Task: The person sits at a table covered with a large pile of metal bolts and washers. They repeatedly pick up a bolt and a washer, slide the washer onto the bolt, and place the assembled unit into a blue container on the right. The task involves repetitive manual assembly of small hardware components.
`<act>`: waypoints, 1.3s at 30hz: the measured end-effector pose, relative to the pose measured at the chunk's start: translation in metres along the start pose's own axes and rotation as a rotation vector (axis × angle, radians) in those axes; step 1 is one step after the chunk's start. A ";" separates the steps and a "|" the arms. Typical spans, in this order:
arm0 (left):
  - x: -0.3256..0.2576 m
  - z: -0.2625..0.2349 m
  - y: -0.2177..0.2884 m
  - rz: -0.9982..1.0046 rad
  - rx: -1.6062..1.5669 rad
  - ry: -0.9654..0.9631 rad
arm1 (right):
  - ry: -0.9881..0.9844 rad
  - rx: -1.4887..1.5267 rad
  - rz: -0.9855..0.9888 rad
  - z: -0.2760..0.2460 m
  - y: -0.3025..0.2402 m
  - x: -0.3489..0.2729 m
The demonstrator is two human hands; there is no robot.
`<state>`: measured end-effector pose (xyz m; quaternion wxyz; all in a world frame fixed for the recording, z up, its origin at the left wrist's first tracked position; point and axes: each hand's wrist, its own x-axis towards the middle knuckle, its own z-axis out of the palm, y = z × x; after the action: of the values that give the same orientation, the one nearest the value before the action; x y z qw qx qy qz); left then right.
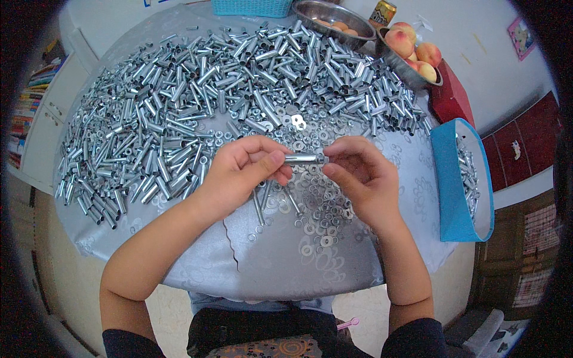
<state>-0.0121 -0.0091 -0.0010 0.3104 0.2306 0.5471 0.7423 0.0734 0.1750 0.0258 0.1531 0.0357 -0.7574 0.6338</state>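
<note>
My left hand (243, 170) pinches the left end of a shiny metal expansion bolt (304, 159) between thumb and fingers. The bolt lies level above the near middle of the table. Around its right end, where a nut and washer seem to sit, the thumb and fingers of my right hand (367, 179) are closed. Their tips partly cover that end. Loose flat washers (327, 241) are scattered below and beside my right hand. A couple of thin bolts (258, 206) lie beneath my left hand.
A heap of metal sleeves (209, 74) spreads across the table's far and left parts. A blue box (449, 179) with finished-looking bolts stands at right. Behind are a bowl of peaches (412, 76), a bowl of eggs (310, 13), a can (382, 13) and a turquoise basket (250, 7).
</note>
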 end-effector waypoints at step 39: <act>-0.008 0.009 0.006 0.042 0.217 0.068 | -0.136 0.151 0.467 0.004 -0.017 -0.002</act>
<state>-0.0017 -0.0100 0.0072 0.2491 0.2489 0.6296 0.6925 0.0793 0.1677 0.0406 -0.0517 -0.0862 -0.7042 0.7029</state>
